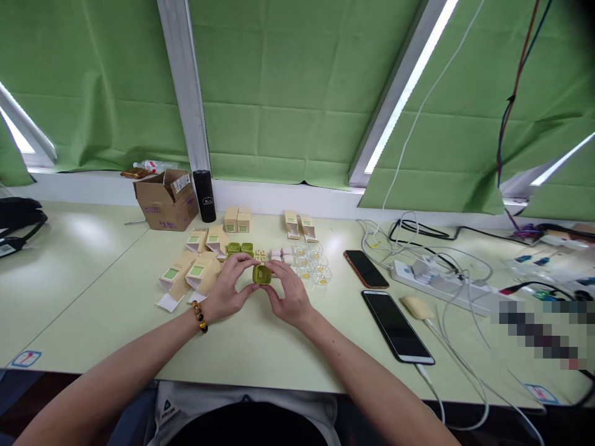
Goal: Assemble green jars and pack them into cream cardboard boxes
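Note:
Between my two hands is a small olive-green square cup [262, 274], its hollow inside turned toward me. My left hand [230, 286] grips its left side with thumb and fingertips, and a beaded bracelet [199, 317] circles that wrist. From the other side my right hand [289, 292] pinches the same cup. Just behind the hands sit more green cups [240, 248], some tiny yellowish pieces [260, 254], pale pink blocks [281, 254] and several clear plastic cups [312, 262]. Left of my left hand lie several opened beige cartons [188, 272] with green labels.
Closed beige boxes [237, 219], a black bottle [204, 196] and a cardboard box [166, 200] stand at the back. Two open cartons [300, 227] lie behind the clear cups. Rightward are two phones [398, 326], a power strip [437, 286] and tangled cables.

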Available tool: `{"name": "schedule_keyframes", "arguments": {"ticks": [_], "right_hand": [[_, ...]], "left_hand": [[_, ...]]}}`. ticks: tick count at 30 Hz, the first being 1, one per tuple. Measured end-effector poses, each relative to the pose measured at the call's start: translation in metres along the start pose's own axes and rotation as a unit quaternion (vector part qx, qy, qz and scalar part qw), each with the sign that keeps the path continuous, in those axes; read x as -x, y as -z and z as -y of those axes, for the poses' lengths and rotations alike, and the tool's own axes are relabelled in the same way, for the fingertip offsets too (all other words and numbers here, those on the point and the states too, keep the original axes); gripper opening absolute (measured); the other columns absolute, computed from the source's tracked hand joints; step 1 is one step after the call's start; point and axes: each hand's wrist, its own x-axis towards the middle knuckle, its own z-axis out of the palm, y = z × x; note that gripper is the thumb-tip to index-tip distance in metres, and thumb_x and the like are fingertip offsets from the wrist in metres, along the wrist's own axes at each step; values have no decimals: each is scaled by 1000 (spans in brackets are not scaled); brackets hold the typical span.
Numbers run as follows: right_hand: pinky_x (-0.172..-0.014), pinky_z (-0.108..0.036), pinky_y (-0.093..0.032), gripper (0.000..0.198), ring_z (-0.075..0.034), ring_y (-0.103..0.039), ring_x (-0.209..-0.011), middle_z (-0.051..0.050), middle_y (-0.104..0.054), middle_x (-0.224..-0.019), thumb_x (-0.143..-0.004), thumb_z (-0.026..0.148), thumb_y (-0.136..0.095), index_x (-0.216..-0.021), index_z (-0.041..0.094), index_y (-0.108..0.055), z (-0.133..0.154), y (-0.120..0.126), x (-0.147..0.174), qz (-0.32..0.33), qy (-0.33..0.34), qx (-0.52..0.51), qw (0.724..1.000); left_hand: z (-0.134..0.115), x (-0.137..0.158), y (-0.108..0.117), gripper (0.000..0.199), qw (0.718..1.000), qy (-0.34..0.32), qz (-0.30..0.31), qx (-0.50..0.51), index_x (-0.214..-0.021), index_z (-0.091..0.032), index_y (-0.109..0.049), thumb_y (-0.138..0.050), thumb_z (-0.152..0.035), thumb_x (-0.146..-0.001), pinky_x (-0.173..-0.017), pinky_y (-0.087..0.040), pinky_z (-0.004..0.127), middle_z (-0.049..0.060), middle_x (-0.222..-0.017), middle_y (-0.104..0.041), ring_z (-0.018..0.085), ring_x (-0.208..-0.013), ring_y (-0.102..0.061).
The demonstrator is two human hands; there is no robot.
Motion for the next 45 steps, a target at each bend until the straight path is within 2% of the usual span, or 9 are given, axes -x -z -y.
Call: {"name": "schedule_keyframes", "arguments": {"ticks": [5, 10, 24, 28, 33, 45], "right_hand": [[-97, -51, -65, 52, -32, -64, -126, -19, -62, -132, -95, 10, -65, -143, 23, -53, 2, 4, -4, -23, 15, -8, 1000], [-95, -51, -65, 41, -32, -64, -123, -21, -56, -135, -96, 10, -64, -134, 22, -58, 2, 5, -5, 0, 44, 12, 999], [-94, -51, -64, 39, -33, -62, -123, -23, -58, -128, -97, 8, -59, -136, 15, -58, 6, 8, -10, 32, 84, 53, 995], [-93, -51, -64, 38, -32, -62, -123, -21, -58, -129, -99, 9, -57, -136, 18, -57, 6, 7, -11, 35, 75, 47, 995], [-89, -48, -65, 38, -31, -62, -123, -20, -56, -131, -98, 12, -62, -135, 22, -60, 4, 6, -6, 6, 48, 35, 998], [-93, -50, -63, 35, -31, -61, -122, -20, -55, -126, -96, 7, -61, -129, 19, -63, 4, 5, -6, 9, 68, 25, 997]], "left_hand": [[4, 1, -1, 44, 1000, -15, -11, 4, -142, -27, -54, -65, -27, -98, -111, -49, 52, 14, -135, -54, 31, -132, -52], [5, 3, -1, 48, 999, -44, -20, -20, -146, -27, -52, -63, -24, -99, -110, -49, 50, 14, -135, -56, 30, -132, -52], [3, 4, -2, 48, 993, -94, -53, -55, -147, -25, -53, -63, -26, -100, -106, -49, 50, 13, -128, -61, 29, -123, -57], [4, 3, -2, 48, 993, -91, -58, -51, -147, -25, -52, -62, -26, -100, -105, -50, 49, 14, -128, -62, 29, -122, -57], [2, 2, -1, 48, 994, -90, -53, -43, -147, -25, -52, -63, -24, -100, -104, -50, 49, 14, -128, -61, 29, -122, -57], [-1, 3, -1, 48, 994, -83, -53, -37, -147, -26, -52, -63, -25, -100, -104, -51, 49, 13, -128, -60, 29, -123, -56]]}}
